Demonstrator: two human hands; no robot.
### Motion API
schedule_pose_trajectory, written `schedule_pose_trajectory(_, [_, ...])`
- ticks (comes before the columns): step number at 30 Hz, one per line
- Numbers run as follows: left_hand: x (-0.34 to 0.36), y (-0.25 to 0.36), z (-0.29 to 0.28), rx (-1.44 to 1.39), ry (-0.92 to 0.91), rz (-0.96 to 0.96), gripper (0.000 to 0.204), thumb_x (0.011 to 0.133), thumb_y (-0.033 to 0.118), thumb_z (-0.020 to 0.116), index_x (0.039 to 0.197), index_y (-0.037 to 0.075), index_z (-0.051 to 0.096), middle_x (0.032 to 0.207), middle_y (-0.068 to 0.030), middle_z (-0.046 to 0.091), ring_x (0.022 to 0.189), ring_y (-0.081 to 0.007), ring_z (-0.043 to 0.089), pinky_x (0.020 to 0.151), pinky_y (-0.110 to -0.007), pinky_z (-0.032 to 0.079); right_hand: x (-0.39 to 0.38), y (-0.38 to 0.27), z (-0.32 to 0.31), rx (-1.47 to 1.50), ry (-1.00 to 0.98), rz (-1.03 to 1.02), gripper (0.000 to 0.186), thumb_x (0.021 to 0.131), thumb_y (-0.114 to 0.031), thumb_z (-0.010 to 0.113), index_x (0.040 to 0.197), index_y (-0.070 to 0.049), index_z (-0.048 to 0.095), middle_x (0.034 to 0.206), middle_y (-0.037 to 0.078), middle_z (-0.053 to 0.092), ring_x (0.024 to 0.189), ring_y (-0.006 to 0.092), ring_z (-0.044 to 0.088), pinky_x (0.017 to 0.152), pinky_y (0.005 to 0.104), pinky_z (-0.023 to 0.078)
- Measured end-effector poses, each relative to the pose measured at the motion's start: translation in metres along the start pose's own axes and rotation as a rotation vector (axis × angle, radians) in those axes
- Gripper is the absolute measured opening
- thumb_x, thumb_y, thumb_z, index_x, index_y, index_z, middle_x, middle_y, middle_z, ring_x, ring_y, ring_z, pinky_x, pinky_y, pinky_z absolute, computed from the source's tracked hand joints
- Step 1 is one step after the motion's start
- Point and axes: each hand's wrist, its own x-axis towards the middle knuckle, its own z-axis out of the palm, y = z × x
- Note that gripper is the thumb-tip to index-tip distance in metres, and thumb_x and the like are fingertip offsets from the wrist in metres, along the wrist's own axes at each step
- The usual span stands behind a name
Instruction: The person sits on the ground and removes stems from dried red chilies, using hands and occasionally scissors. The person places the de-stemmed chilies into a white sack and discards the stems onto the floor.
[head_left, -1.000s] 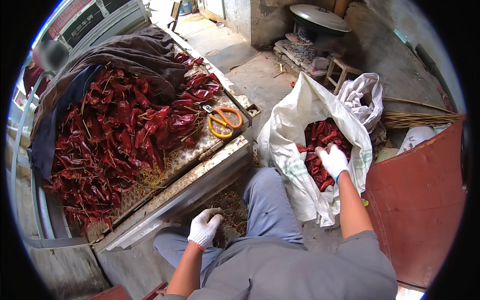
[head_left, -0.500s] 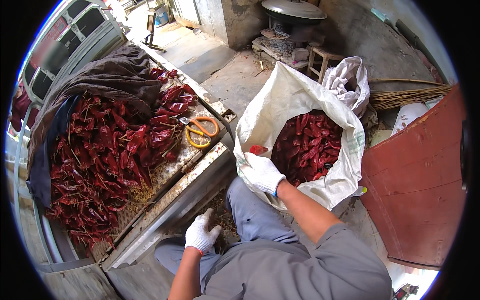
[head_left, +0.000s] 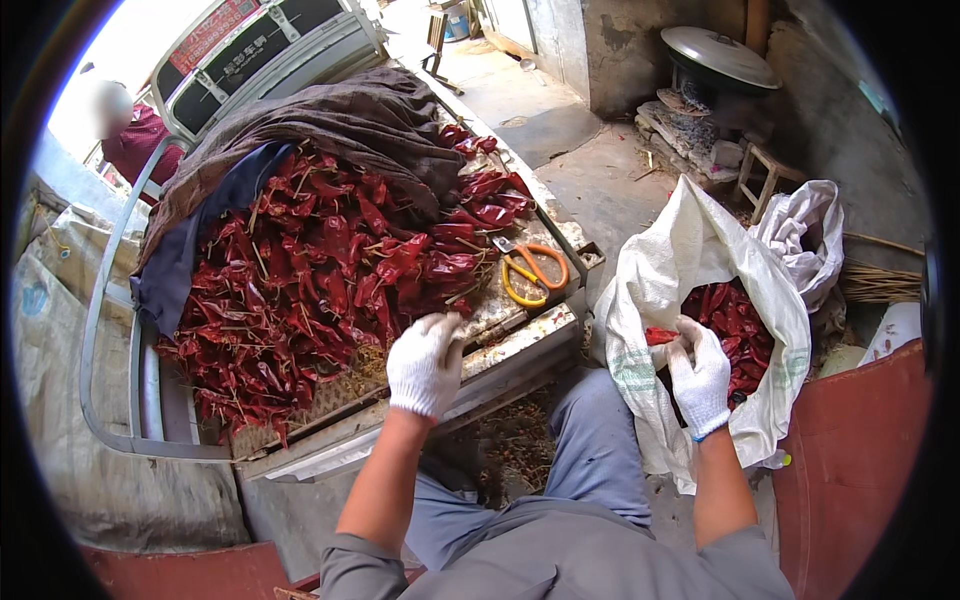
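Observation:
My right hand (head_left: 697,378), in a white knit glove, is over the mouth of a white woven sack (head_left: 640,270). Its fingers are closed, with a red chili pepper (head_left: 660,336) at their tips, by the sack's inner left side. Dried red chilies (head_left: 738,318) fill the sack below. My left hand (head_left: 425,365), gloved alike, hangs open and empty near the front edge of a truck bed. Closest to it is a large heap of stemmed red chilies (head_left: 310,270) on that bed. Scissors with orange and yellow handles (head_left: 540,275) lie beside the heap.
A dark cloth (head_left: 330,130) covers the heap's far side. Metal rails (head_left: 95,330) edge the bed, and a person in a dark red top (head_left: 135,145) stands beyond. Another crumpled sack (head_left: 805,235), a lidded pan on a stove (head_left: 720,60) and a red panel (head_left: 850,450) are right.
My left hand has risen from beside my leg to the truck bed's edge. My right hand has moved from the sack's left rim over its opening. The view has turned left.

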Motion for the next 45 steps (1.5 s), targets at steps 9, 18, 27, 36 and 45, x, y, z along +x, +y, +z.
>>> schedule_pose_trajectory(9, [0.088, -0.039, 0.032, 0.285, -0.237, -0.082, 0.044, 0.095, 0.008, 0.051, 0.136, 0.017, 0.063, 0.132, -0.0121, 0.066, 0.107, -0.0358, 0.071, 0.087, -0.046, 0.059, -0.014, -0.100, -0.020, 0.138, -0.400, -0.228, 0.026, 0.091, -0.018, 0.071, 0.112, -0.003, 0.070, 0.096, 0.013, 0.071, 0.087, 0.0264, 0.073, 0.076, 0.0366, 0.057])
schedule_pose_trajectory(18, [0.048, -0.048, 0.006, -0.242, 0.101, -0.135, 0.027, 0.092, 0.000, 0.071, 0.117, 0.005, 0.075, 0.121, -0.0113, 0.073, 0.106, -0.0238, 0.073, 0.093, -0.033, 0.059, -0.037, -0.271, -0.031, 0.165, -0.647, -1.016, 0.026, 0.089, -0.029, 0.070, 0.104, -0.009, 0.067, 0.081, 0.007, 0.066, 0.073, 0.0233, 0.072, 0.059, 0.0379, 0.055])
schedule_pose_trajectory(27, [-0.044, 0.022, -0.023, -0.354, 0.246, 0.015, 0.028, 0.085, -0.011, 0.074, 0.107, 0.007, 0.077, 0.118, -0.0126, 0.070, 0.107, -0.0284, 0.071, 0.089, -0.037, 0.059, -0.021, -0.140, 0.099, 0.819, -1.108, 0.378, 0.037, 0.105, -0.033, 0.061, 0.131, -0.006, 0.061, 0.108, 0.008, 0.066, 0.095, 0.0210, 0.069, 0.078, 0.0362, 0.059])
schedule_pose_trajectory(36, [-0.091, 0.070, -0.041, -0.478, -0.077, 0.190, 0.035, 0.073, 0.002, 0.084, 0.105, 0.007, 0.073, 0.121, -0.0133, 0.072, 0.116, -0.0397, 0.067, 0.098, -0.047, 0.056, -0.062, -0.120, 0.128, 1.248, -0.870, 0.753, 0.030, 0.109, -0.019, 0.060, 0.133, -0.002, 0.062, 0.114, 0.005, 0.070, 0.102, 0.0111, 0.067, 0.088, 0.0280, 0.057])
schedule_pose_trajectory(45, [-0.109, 0.055, -0.029, -0.891, -0.113, -0.473, 0.026, 0.089, 0.000, 0.077, 0.115, -0.002, 0.074, 0.120, -0.0146, 0.069, 0.112, -0.0223, 0.068, 0.098, -0.034, 0.055, -0.062, -0.117, 0.116, 0.716, -1.019, 0.217, 0.034, 0.099, -0.009, 0.070, 0.130, 0.000, 0.064, 0.115, 0.009, 0.072, 0.103, 0.0125, 0.067, 0.093, 0.0300, 0.056])
